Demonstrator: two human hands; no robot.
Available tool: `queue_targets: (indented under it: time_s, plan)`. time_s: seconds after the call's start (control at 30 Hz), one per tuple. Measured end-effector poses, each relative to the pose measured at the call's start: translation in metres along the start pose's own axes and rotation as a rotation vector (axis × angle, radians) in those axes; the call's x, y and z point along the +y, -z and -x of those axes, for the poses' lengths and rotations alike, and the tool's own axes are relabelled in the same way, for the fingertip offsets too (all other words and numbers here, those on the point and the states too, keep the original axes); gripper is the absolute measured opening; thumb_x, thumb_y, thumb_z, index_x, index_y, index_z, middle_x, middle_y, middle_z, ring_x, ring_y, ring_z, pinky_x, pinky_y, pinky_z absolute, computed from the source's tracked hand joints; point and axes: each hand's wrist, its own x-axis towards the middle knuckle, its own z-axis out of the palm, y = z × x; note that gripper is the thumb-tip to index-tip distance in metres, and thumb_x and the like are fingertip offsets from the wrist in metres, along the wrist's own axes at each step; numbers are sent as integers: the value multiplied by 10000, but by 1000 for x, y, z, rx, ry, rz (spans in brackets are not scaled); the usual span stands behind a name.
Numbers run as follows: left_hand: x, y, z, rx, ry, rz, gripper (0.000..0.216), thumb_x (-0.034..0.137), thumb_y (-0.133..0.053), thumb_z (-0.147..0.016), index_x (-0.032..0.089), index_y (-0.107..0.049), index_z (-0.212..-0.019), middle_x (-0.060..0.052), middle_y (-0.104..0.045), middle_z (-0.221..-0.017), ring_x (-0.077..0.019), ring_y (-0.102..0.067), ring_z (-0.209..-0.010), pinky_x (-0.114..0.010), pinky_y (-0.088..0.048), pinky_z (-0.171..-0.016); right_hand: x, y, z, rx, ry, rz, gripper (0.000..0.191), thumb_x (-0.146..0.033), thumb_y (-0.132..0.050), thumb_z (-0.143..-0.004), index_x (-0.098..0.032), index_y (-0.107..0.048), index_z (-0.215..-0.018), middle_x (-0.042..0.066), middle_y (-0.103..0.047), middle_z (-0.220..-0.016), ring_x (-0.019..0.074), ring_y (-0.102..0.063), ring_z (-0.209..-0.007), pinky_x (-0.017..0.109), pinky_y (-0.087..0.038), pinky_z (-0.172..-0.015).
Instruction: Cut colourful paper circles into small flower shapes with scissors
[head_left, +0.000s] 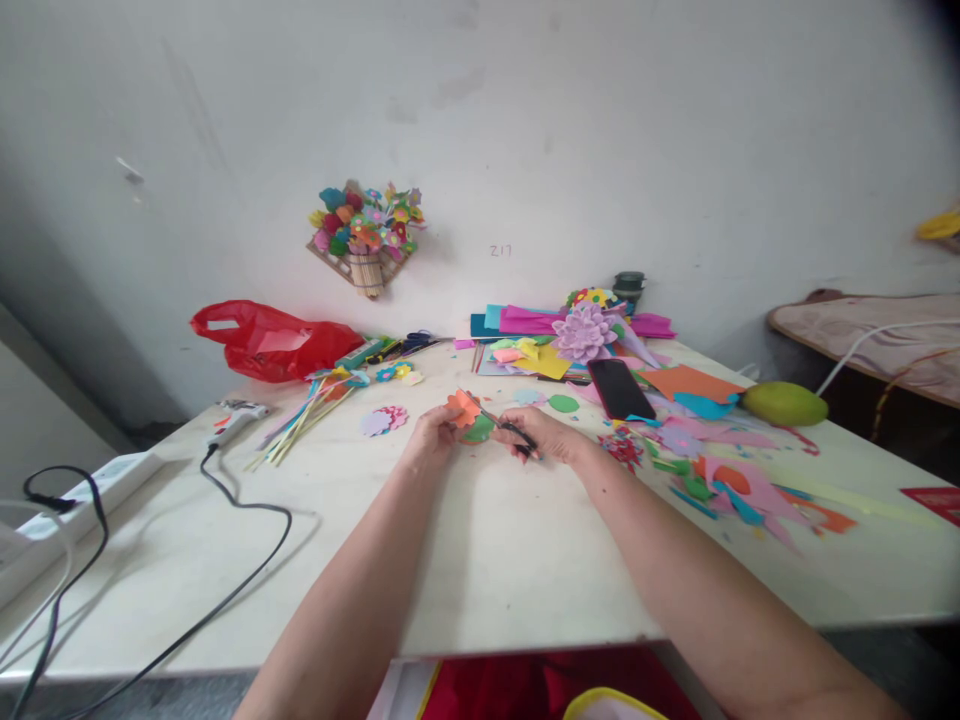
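Near the middle of the table, my left hand pinches an orange flower-shaped cutout. My right hand grips a pair of dark-handled scissors, whose blades point left and reach the edge of the orange piece. Just below the blades lies a green cutout, partly hidden by my hands; whether it is held or resting on the table I cannot tell. Left of my left hand are pale purple and pink scalloped cutouts. Behind my right hand sit a green oval piece and a light blue one.
A glue gun trails its cord toward a power strip at left. Thin sticks and a red plastic bag lie behind. To the right are a phone, coloured scraps and a yellow-green oval object.
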Motion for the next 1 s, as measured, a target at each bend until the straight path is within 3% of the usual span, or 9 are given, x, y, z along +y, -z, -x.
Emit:
queue_targets:
  time_s: [1.0]
  plan:
    - [3,-1,5,-51,57,26,258,26,-546,-649,63,-663,-877,-105,-706,-861,-161,-657,-713,-230,-545,-608,5,3,1,-52,52,-21,249,-395,-575,-747,-156,-519,-703,-28,-555,-530,65,-504,-378,153,-267,-290]
